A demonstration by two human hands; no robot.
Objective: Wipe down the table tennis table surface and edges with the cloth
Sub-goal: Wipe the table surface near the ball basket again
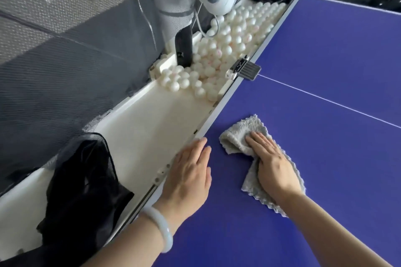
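The right hand (272,162) lies flat with straight fingers, pressing the crumpled grey terry cloth (243,131) onto the blue table tennis surface (325,158), just inside its white edge stripe (217,115). The left hand (188,171) rests open, palm down, over that edge, apart from the cloth. The cloth is bunched under the palm, so a stroke may wipe only a narrow streak and miss patches. With no fingers curled round it, it could also slip free. Beyond the edge runs a long white plastic tray (152,119) heaped with white balls (227,45). A sweep carried too far could push dust into it or snag the cloth on the dark clamp (247,68).
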